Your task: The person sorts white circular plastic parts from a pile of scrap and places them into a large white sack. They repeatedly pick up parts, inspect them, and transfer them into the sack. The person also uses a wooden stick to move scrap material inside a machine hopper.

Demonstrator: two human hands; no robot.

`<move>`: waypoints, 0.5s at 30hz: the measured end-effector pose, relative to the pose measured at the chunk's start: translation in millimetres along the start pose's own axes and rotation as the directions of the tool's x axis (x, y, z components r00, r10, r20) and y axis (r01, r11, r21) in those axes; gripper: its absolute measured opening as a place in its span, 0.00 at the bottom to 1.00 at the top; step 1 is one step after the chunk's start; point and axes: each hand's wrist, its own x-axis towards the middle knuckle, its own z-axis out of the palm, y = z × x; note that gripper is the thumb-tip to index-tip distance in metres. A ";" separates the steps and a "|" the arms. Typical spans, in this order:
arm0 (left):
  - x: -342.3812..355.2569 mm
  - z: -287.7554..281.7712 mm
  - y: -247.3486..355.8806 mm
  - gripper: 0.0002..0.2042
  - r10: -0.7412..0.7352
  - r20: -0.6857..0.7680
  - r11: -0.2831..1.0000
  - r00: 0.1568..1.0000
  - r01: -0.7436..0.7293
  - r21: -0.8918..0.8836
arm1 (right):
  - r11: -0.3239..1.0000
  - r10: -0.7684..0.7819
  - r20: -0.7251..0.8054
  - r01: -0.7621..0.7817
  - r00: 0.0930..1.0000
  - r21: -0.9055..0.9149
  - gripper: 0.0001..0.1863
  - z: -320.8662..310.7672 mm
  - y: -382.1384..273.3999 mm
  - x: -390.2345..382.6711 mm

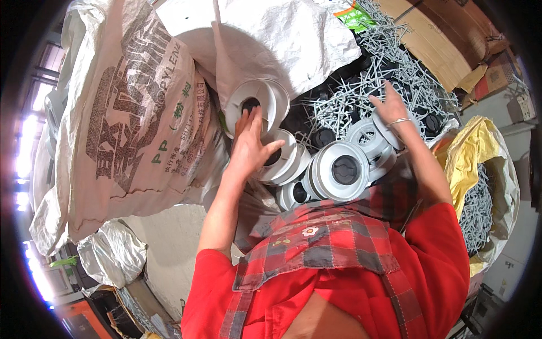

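Note:
My left hand (248, 135) is spread open over stacked white plastic discs with dark centres (266, 90), its fingertips at the upper stack's centre and its thumb over the lower stack (288, 169). More discs (339, 155) lie together before my apron. My right hand (389, 107) is at the right end of these, beside a white ring (367, 144), with thumb and index finger apart; its other fingers are partly hidden. Beyond it lies a heap of thin grey pin-like pieces (361, 101) among round black parts (323, 137).
A large printed white woven sack (96, 135) stands at left, white sheeting (259, 34) at the back. Cardboard (429, 39) is at the upper right. A yellow-lined sack (463, 147) holds more pins at right. A crumpled white bag (110, 251) lies lower left.

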 end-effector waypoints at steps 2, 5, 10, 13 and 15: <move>0.3 18.3 -31.6 0.40 -0.075 0.089 0.996 0.993 0.070 0.060 | 0.948 0.312 0.469 -0.234 0.826 -0.218 0.35 -37.2 6.9 -0.1; 12.5 21.9 -19.9 0.33 -0.090 -0.006 0.987 0.996 0.088 -0.132 | 0.942 0.316 0.485 -0.208 0.815 -0.265 0.33 -23.1 54.8 -11.0; 24.3 13.1 21.3 0.25 -0.232 0.244 0.245 0.942 0.299 -0.922 | 0.804 0.142 0.322 -0.299 0.936 0.515 0.26 -48.2 -39.4 18.5; 25.6 47.6 28.7 0.32 -0.307 0.047 0.211 0.950 0.117 -0.971 | -0.100 -0.208 0.659 -0.686 0.722 0.720 0.29 -46.6 -114.2 12.9; 29.8 45.6 32.2 0.28 -0.057 0.443 -0.338 0.895 0.400 -0.852 | 0.159 -0.120 0.676 -0.658 0.727 0.736 0.29 15.5 -90.4 21.3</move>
